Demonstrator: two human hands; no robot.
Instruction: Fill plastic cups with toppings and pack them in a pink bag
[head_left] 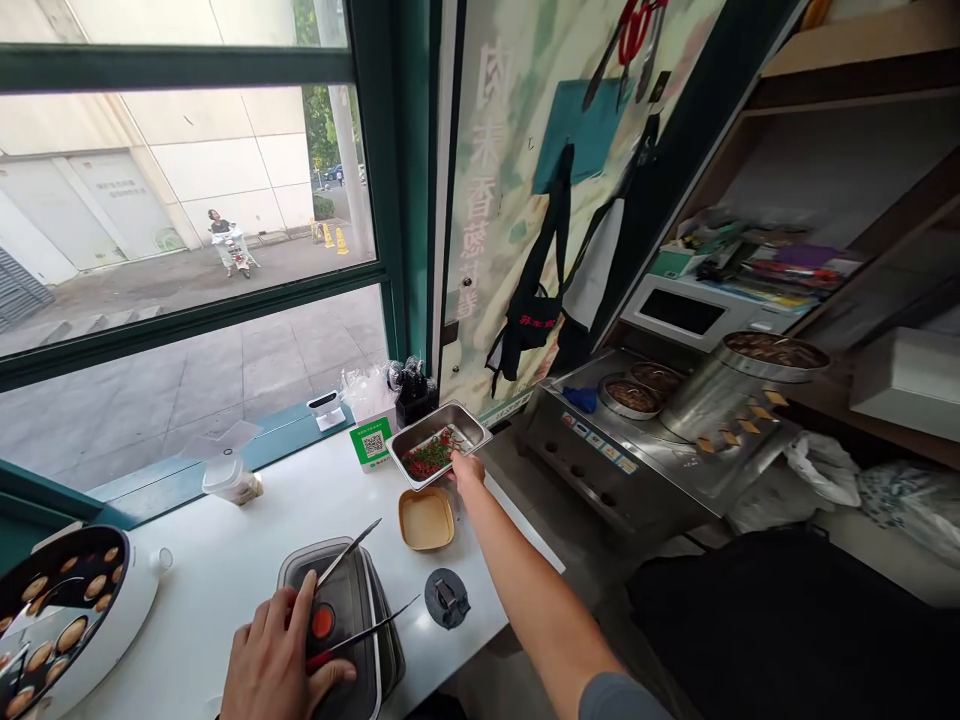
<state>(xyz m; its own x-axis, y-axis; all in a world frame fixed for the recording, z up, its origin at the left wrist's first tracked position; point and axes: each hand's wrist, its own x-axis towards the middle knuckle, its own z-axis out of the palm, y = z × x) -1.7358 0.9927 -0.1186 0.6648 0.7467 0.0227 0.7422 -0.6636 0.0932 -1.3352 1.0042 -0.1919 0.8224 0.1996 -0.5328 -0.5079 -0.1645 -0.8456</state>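
My left hand point(274, 650) holds metal tongs point(360, 632), with their two thin arms spread apart and a bit of red near the thumb. They are over stacked containers with a grey lid point(341, 570); an orange-red round spot shows on it. At the end of my outstretched right arm, my right hand point(468, 472) closes on the near rim of a steel tray point(474, 432). Chopped red and green pieces point(431, 455) lie in the tray. Just in front of it sits a brown paper bowl point(426, 520). A dark round lid point(447, 598) with a clip lies nearer me.
A pot of brown eggs point(71, 590) stands at the left. Along the window are a clear cup point(232, 484), a green QR sign point(371, 446) and a black holder point(415, 405). Right of the table, a steel counter point(555, 440) carries pots of food point(634, 397).
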